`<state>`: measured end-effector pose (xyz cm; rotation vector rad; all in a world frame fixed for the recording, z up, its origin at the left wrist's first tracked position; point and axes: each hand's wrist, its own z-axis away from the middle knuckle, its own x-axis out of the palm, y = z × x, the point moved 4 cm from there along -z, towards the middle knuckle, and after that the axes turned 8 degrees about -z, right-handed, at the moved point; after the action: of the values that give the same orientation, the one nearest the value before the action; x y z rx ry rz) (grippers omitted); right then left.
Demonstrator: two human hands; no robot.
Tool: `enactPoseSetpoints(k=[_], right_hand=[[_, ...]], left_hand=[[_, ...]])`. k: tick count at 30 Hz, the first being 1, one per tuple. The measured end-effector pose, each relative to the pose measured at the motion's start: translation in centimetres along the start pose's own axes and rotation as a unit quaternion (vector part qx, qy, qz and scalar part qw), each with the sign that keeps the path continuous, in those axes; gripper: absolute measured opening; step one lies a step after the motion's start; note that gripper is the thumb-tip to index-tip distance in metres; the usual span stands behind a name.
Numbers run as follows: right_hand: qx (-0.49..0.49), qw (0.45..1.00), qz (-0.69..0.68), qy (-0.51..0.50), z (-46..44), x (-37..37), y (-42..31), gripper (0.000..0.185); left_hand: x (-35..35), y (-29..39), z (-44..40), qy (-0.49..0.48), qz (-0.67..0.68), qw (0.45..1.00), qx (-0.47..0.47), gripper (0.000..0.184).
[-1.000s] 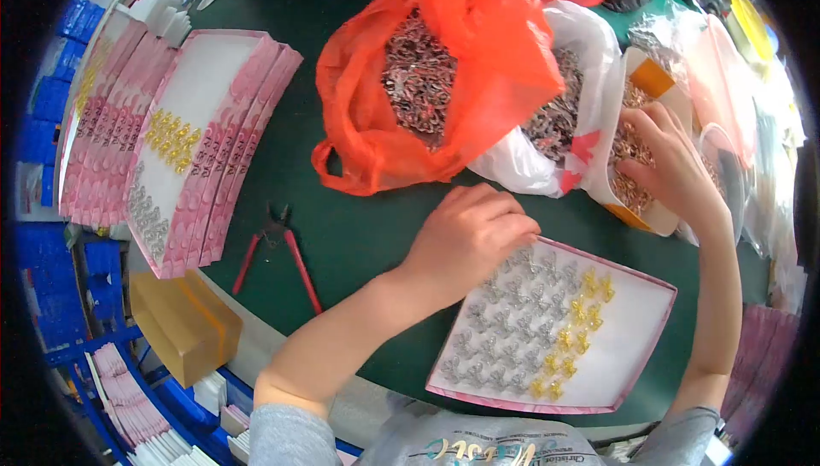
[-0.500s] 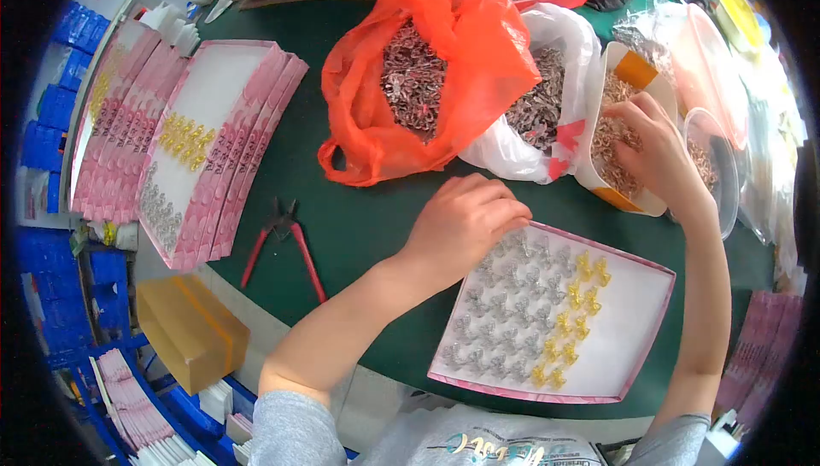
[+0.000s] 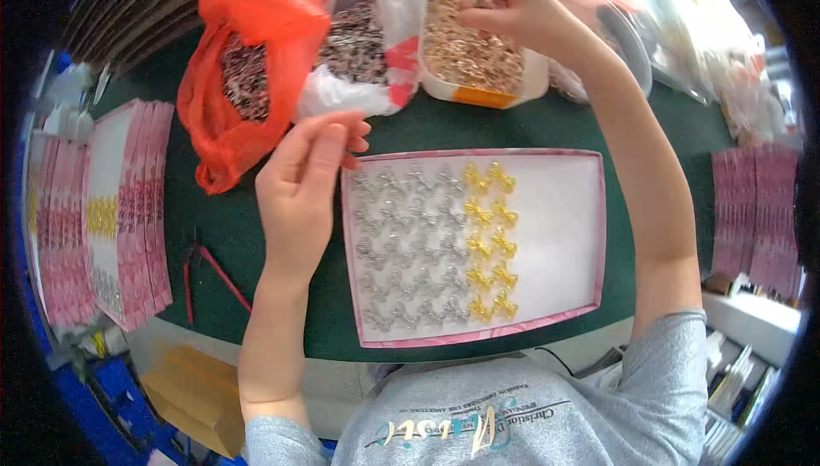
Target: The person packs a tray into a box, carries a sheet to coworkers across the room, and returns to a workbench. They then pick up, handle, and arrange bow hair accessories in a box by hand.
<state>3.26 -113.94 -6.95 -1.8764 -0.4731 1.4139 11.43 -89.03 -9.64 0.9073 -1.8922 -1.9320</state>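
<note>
My left hand (image 3: 306, 180) hovers by the upper left corner of a shallow pink-edged box (image 3: 559, 244). Its fingers are curled in with the thumb pressed against them, and anything between them is hidden. Rows of silver bow-shaped pieces (image 3: 410, 248) fill the box's left part, with two columns of gold bow-shaped pieces (image 3: 491, 240) beside them. My right hand (image 3: 521, 17) reaches over a white and orange container (image 3: 534, 82) of small rose-gold metal pieces (image 3: 474, 60). Thumb and forefinger are apart there, with nothing visible between them.
A red plastic bag (image 3: 290, 64) and a white plastic bag (image 3: 401, 30) hold dark metallic pieces at the back. Red-handled pliers (image 3: 220, 274) lie left of the box. Stacked pink boxes (image 3: 141, 210) stand far left, more pink boxes (image 3: 756, 218) at right.
The view has shifted and turned, so the box now appears squarer. My left hand has lifted off the box's corner and curled up. My right hand remains at the rose-gold pieces.
</note>
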Motion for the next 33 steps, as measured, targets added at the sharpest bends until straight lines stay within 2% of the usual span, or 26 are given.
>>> enactPoseSetpoints(k=[1,3,6,7,8,10,11,12,14,15,17,18,22,28,33], right_hand=[[-0.001,1.000,-0.027,0.013,0.0,-0.3,0.0,0.023],[-0.003,0.996,-0.084,0.029,0.4,-0.5,-0.4,0.024],[-0.125,0.985,-0.109,0.049,3.0,-0.4,-3.7,0.023],[-0.133,0.982,-0.131,0.037,4.3,0.3,-5.5,0.023],[-0.142,0.977,-0.154,0.026,5.9,0.9,-7.1,0.023],[-0.149,0.985,-0.084,-0.025,8.8,2.0,-9.3,0.023],[-0.137,0.988,-0.048,-0.052,10.0,2.5,-9.9,0.024],[-0.184,0.982,0.012,-0.033,11.1,2.7,-10.1,0.023],[-0.166,0.986,0.034,0.000,12.4,2.2,-9.6,0.028],[-0.129,0.991,-0.010,0.011,13.0,1.6,-8.9,0.030],[-0.052,0.993,-0.096,0.031,14.1,0.6,-7.5,0.033],[-0.057,0.993,-0.093,0.041,14.5,0.4,-7.2,0.033],[-0.085,0.993,-0.045,0.074,15.4,0.3,-6.7,0.029],[-0.111,0.991,0.013,0.073,15.2,0.6,-6.9,0.031],[-0.120,0.988,0.059,0.074,15.2,1.0,-7.3,0.033]], left_hand=[[0.6,0.5,-0.1,-0.023,0.112,0.993,-0.039,0.031],[2.3,1.4,0.4,-0.060,0.329,0.934,-0.128,0.042],[5.1,2.4,0.2,-0.121,0.512,0.813,-0.248,0.052],[6.0,2.5,0.2,-0.152,0.552,0.769,-0.284,0.049],[7.1,2.8,0.3,-0.182,0.593,0.734,-0.277,0.049],[9.3,2.7,0.6,-0.244,0.665,0.657,-0.259,0.050],[9.8,2.2,1.0,-0.276,0.659,0.663,-0.225,0.047],[10.4,1.7,1.2,-0.276,0.667,0.651,-0.233,0.046],[11.6,1.4,1.7,-0.273,0.686,0.626,-0.252,0.043],[11.8,1.4,1.9,-0.245,0.641,0.672,-0.279,0.042],[12.2,2.5,2.0,-0.211,0.609,0.689,-0.331,0.043],[12.4,2.7,2.1,-0.195,0.592,0.695,-0.358,0.043],[12.7,2.6,2.3,-0.217,0.576,0.703,-0.354,0.044],[12.4,1.8,2.5,-0.245,0.621,0.651,-0.362,0.041],[12.3,1.7,2.9,-0.230,0.565,0.689,-0.391,0.041]])
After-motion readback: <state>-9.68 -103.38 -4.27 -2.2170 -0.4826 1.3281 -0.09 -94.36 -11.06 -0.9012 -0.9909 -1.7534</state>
